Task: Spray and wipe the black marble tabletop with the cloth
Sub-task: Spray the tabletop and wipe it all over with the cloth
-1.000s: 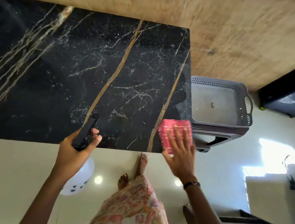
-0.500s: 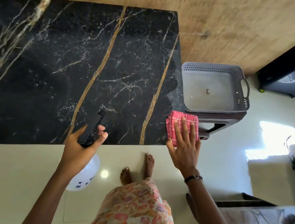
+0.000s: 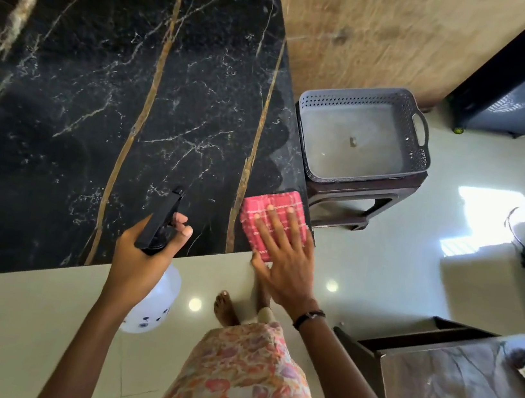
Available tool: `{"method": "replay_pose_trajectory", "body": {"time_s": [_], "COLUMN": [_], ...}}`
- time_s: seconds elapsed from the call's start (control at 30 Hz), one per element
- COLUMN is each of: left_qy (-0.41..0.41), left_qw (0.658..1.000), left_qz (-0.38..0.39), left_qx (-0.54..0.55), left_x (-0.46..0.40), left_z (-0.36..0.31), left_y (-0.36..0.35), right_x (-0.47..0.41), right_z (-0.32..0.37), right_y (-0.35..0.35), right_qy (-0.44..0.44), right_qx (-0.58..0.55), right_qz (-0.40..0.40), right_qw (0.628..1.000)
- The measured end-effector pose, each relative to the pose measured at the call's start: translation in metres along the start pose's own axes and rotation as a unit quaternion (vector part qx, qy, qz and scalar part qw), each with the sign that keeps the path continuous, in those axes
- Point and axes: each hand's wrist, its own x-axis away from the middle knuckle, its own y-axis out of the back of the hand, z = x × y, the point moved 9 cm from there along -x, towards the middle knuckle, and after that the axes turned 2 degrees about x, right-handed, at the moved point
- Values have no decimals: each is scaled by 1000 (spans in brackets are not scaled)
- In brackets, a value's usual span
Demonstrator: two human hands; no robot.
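We hold the spray bottle (image 3: 156,271) in our left hand (image 3: 142,249), fingers wrapped round its black trigger head, with the nozzle aimed across the black marble table (image 3: 100,91) and the white body hanging below the near edge. That keeps the spray pointed at the stone while the bottle itself stays off the surface. Our right hand (image 3: 282,262) lies flat and open, fingers spread, pressing the folded pink checked cloth (image 3: 273,217) onto the table's near right corner, ready, we judge, to sweep once the surface is wet. A grey perforated basket (image 3: 364,135) sits on a dark stool just beside that corner. Compared with half a second ago, both hands and the cloth sit in much the same places; mainly the view has shifted.
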Motion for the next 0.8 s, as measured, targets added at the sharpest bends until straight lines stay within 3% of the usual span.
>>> {"method": "replay_pose_trajectory", "body": {"time_s": [0.23, 0.53, 0.8], "left_qy": [8, -42, -68], "left_qw": [1000, 999, 997], "left_qz": [-11, -2, 35], "left_qx": [3, -20, -8], "left_x": [3, -10, -34], "left_z": [3, -19, -42], "left_y": [5, -5, -19], "right_x": [5, -130, -25], "right_z": [-36, -45, -58], "right_y": [6, 10, 7], "right_qy": [-85, -132, -169], "right_qx": [-36, -106, -245], "right_qz": [24, 35, -34], "right_qw": [995, 985, 954]}}
